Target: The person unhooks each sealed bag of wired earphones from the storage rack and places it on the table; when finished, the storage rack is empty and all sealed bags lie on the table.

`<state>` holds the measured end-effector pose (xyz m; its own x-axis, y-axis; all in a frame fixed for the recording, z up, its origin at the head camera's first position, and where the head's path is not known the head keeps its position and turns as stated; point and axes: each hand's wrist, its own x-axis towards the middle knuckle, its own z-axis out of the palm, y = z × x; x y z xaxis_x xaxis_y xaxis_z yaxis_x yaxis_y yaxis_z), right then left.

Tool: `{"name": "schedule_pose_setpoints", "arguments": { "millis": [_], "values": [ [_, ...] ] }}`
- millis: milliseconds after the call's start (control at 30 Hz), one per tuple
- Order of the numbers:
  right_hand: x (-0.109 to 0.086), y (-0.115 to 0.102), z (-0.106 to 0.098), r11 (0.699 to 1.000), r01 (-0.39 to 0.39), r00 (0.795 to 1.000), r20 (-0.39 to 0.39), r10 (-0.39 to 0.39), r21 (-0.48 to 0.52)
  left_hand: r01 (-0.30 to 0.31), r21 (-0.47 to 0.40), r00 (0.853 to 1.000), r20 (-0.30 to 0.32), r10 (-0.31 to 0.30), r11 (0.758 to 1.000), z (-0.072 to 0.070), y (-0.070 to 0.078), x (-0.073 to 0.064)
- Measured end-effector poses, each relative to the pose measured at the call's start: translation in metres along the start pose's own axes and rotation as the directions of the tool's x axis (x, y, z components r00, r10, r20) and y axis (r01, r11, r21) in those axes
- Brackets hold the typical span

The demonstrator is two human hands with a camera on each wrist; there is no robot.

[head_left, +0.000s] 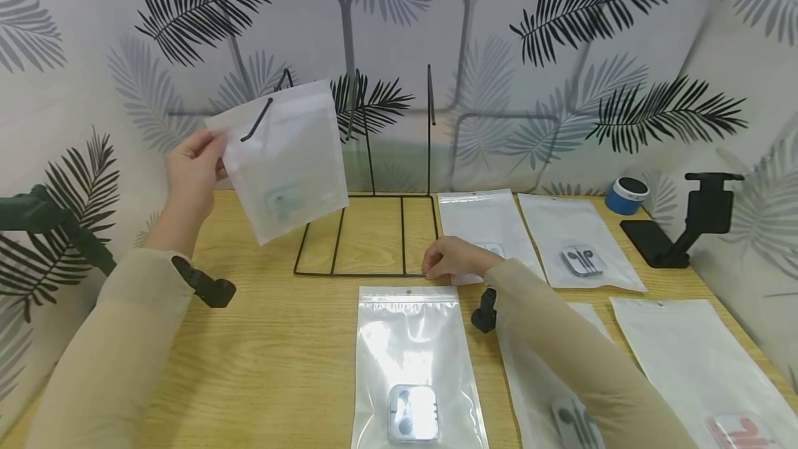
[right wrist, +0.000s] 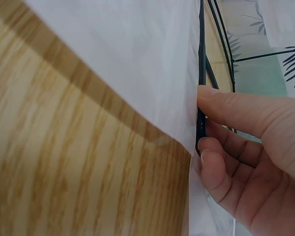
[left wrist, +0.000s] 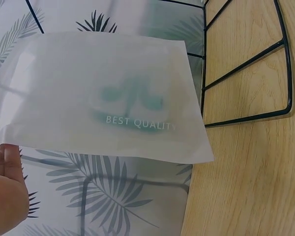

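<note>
My left hand (head_left: 198, 158) pinches the left edge of a white zip pouch (head_left: 293, 151), raised and tilted at the rack's left side. A black hook end shows in front of the pouch near its top. In the left wrist view, green earphones and "BEST QUALITY" lettering show through the pouch (left wrist: 54, 93). My right hand (head_left: 451, 258) grips the front right corner of the black wire rack (head_left: 355, 274). The right wrist view shows thumb and fingers around the rack's base wire (right wrist: 201, 59). The rack's other hooks (head_left: 431, 95) hang bare.
A pouch with boxed earphones (head_left: 408, 338) lies in front of the rack. Several more pouches (head_left: 576, 234) lie to the right, some under my right forearm. A blue round container (head_left: 626, 196) and a black stand (head_left: 682, 227) stand at the far right.
</note>
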<state>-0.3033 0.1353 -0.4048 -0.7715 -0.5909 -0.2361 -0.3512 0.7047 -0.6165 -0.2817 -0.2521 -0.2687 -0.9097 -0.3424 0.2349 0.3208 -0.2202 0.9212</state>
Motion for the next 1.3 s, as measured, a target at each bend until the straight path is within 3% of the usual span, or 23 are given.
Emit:
{"name": "schedule_pose_setpoints", "arguments": {
  "millis": [267, 900, 1300],
  "values": [
    [-0.001, -0.001, 0.0, 1.0, -0.002, 1.0, -0.004, 0.002, 0.0, -0.016, -0.027, 1.0, 0.019, 0.016, 1.0, -0.006, -0.001, -0.005],
    [-0.001, -0.002, 0.001, 1.0, 0.003, 1.0, -0.007, -0.003, 0.008, 0.032, -0.109, 0.998, 0.054, -0.026, 0.994, -0.019, 0.003, -0.031],
    [0.0, 0.0, 0.0, 1.0, 0.015, 1.0, -0.003, -0.015, 0.001, 0.014, -0.172, 0.991, 0.132, 0.009, 0.985, -0.029, 0.008, -0.046]
  ]
}}
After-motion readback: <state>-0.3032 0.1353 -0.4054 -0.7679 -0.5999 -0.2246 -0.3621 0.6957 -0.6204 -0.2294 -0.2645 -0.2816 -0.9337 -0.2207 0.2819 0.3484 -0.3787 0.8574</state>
